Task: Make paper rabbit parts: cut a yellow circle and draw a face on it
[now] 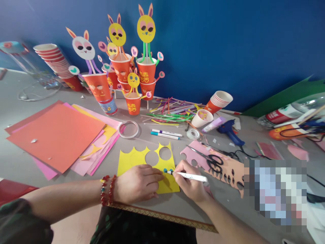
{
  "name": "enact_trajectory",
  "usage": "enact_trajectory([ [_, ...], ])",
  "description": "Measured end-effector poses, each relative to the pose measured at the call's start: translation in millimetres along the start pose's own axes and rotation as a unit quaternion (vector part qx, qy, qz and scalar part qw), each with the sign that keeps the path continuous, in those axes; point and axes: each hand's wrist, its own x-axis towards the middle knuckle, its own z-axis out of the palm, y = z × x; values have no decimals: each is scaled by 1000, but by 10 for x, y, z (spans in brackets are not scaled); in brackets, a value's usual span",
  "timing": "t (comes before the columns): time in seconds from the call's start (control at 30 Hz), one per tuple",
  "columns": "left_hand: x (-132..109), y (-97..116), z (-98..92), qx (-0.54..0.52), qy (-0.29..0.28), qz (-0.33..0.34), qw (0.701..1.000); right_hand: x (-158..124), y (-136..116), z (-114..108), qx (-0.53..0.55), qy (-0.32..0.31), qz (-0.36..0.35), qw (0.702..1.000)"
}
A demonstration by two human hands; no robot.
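A sheet of yellow paper (133, 160) with round holes and scalloped cut edges lies before me near the table's front edge. My left hand (142, 181) rests flat across its lower part, fingers together and palm down. Pinched in my right hand (189, 179) is a white marker (193, 176), its dark tip touching or just above the paper. Small teal-blue round spots (165, 170) sit on the yellow sheet at the tip. Just behind the sheet, a purple-capped marker (166, 132) and a blue-capped marker (164, 135) lie side by side.
Red paper cups (95, 84) with rabbit faces stand at the back left. Stacked coloured paper (58, 132) lies left, pipe cleaners (170, 108) behind. Scissors (215, 163) lie on pink cut paper (200, 148) at right, near a blue glue gun (231, 132) and tape roll (128, 129).
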Motion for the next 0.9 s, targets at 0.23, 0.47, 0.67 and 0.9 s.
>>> enact_trajectory([
  [0.23, 13, -2, -21, 0, 5, -1, 1000, 19, -27, -10, -3, -21, -4, 1000],
  [0.47, 12, 4, -17, 2, 5, 0, 1000, 30, -47, -7, -13, -23, -3, 1000],
  [0.67, 0, -5, -5, 3, 2, 1, 1000, 11, -38, -8, -7, -6, -1, 1000],
  [0.9, 13, -2, -8, 0, 6, -1, 1000, 15, -22, -2, 0, -14, 3, 1000],
])
